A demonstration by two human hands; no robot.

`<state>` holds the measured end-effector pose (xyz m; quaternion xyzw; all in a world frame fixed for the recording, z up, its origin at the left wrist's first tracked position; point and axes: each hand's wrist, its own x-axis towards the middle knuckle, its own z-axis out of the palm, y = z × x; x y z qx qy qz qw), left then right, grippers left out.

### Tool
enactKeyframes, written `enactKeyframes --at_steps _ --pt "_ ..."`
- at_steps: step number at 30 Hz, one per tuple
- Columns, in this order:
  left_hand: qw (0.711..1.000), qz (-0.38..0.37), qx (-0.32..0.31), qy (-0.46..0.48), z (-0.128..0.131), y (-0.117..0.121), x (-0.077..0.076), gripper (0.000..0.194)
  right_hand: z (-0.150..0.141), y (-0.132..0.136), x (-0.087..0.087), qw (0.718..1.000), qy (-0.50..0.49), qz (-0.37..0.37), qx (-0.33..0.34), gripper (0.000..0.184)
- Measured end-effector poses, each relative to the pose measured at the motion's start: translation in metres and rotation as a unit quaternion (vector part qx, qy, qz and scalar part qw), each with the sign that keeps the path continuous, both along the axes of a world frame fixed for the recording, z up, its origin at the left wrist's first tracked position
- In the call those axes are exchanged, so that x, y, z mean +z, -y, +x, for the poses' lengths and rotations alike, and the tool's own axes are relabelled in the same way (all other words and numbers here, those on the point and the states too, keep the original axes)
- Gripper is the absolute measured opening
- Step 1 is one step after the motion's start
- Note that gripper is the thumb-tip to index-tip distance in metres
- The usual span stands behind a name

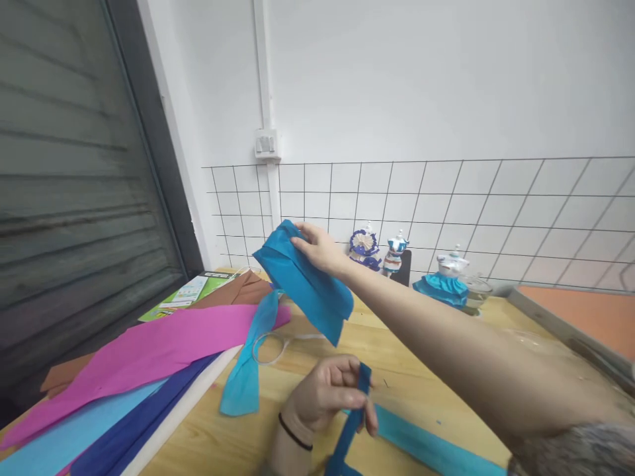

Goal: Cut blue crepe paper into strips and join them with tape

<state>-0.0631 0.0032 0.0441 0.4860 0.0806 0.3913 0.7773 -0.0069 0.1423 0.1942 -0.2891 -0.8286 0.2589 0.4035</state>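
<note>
On a clock laid over the view, the left hand (330, 393) is nearest, at 6 o'clock, its fingers curled and its thumb pressing a narrow blue strip (351, 423); a black wristband (296, 433) circles the wrist. A teal band (436, 443) lies on the wooden surface (407, 383) at 5 o'clock. At 7 o'clock, a turquoise piece (243, 383) lies beside a thin pale ring (268, 363), which partly overlaps it.

Around 8 o'clock, long lengths are layered: a magenta sheet (188, 334) on top, then light blue (89, 420), navy (149, 423) and cream (183, 423), with brown sheeting (243, 284) farther back.

Near the centre, the right hand (320, 248) pinches a creased blue sheet (307, 284) by its upper part, holding it raised over the surface.

Beyond it, towards 3 o'clock, three small figures (364, 244) (395, 254) (451, 264) stand near the wall, the nearest wearing a gathered turquoise skirt (441, 289). Judging by these, their dressing looks well advanced. The raised sheet and the strip are loose, joined neither to each other nor to any figure, so that work seems at an early stage; how much remains cannot be told.
</note>
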Motion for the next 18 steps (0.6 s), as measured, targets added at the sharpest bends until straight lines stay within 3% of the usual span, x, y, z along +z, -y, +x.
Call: enactKeyframes --at_steps 2,5,9,12,15,18 --pt "0.999 -0.001 -0.033 -0.028 0.000 -0.002 -0.001 0.035 -0.015 -0.008 -0.005 0.999 0.035 -0.032 0.003 0.041" --pt "0.999 -0.016 0.011 -0.045 -0.001 -0.006 0.002 0.033 -0.011 -0.004 -0.013 0.985 0.133 -0.110 0.013 0.048" --pt "0.993 -0.041 0.051 -0.100 0.002 -0.009 0.006 0.034 0.036 0.032 -0.018 0.928 0.279 -0.233 0.083 0.052" --pt "0.986 -0.055 0.073 -0.141 0.008 -0.007 0.008 0.036 0.081 0.070 -0.023 0.899 0.335 -0.266 0.093 0.048" --pt "0.979 -0.044 0.095 -0.177 0.016 -0.003 0.010 0.034 0.117 0.104 -0.036 0.906 0.338 -0.248 0.053 0.032" --pt "0.976 -0.021 0.072 -0.204 0.028 0.002 0.008 0.033 0.143 0.129 -0.053 0.922 0.305 -0.237 -0.006 0.014"
